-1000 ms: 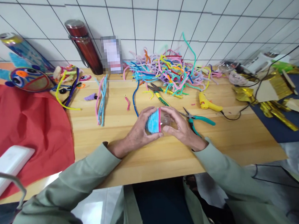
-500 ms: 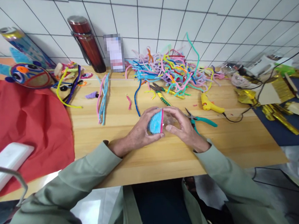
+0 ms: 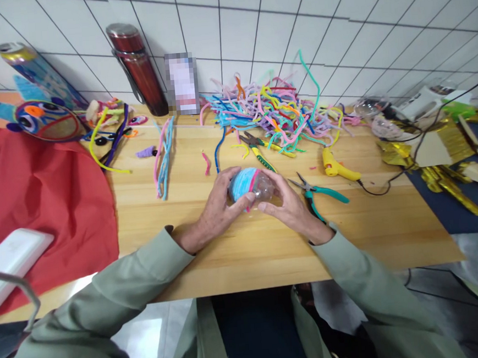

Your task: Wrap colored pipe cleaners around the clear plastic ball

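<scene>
Both my hands hold a clear plastic ball (image 3: 260, 186) over the middle of the wooden table (image 3: 248, 244). Blue pipe cleaner (image 3: 241, 181) is wound round its left half, with a pink band beside it. My left hand (image 3: 216, 209) is closed round the blue side. My right hand (image 3: 288, 205) cups the clear side from the right, fingers curled against it. Green-handled pliers (image 3: 320, 192) lie just right of my right hand.
A heap of coloured pipe cleaners (image 3: 270, 110) lies at the back. A yellow glue gun (image 3: 334, 167), yellow-handled pliers (image 3: 257, 150), a red flask (image 3: 137, 68), a red cloth (image 3: 33, 195) at left and gold foil strips (image 3: 446, 176) at right surround the hands.
The ball has turned in my hands, so more of the blue winding faces up. My left hand's fingers have slid lower round it. The hands stay in the same place.
</scene>
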Demonstrator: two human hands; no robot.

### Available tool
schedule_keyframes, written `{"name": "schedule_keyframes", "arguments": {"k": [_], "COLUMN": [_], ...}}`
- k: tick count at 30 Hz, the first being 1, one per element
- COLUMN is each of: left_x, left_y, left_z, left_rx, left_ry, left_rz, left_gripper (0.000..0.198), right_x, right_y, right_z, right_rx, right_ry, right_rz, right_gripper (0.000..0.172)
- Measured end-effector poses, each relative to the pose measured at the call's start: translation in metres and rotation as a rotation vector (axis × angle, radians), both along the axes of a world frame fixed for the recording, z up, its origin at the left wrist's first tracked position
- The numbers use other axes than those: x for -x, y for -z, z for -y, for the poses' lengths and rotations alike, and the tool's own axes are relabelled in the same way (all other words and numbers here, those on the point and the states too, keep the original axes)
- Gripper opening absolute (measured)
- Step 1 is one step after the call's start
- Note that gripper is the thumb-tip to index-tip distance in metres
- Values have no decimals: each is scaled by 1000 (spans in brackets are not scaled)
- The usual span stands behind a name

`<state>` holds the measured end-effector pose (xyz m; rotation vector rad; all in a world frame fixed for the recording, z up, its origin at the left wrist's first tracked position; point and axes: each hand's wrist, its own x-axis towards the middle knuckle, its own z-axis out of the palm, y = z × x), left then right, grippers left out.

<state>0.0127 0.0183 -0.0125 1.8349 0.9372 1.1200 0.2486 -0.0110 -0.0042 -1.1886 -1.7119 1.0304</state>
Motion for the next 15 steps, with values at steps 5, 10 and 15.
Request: {"name": "schedule_keyframes", "arguments": {"k": [5,10,15], "left_x": [1,-2,-4], "left_y": [3,14,19], "left_z": [-1,-8,-12], "left_rx": [60,-103,-219], "left_ry": [39,60,22], "left_rz": [73,-11,-94], "left_gripper": [60,105,103], "right_x": [0,0,-1], "right_y": [-1,3,3], "right_z": [-1,-3,-5], "right_rx": [-26,-35,-43], "right_ry": [14,52,59], "right_rz": [-10,-30,-41], "right_gripper": [79,78,75]}}
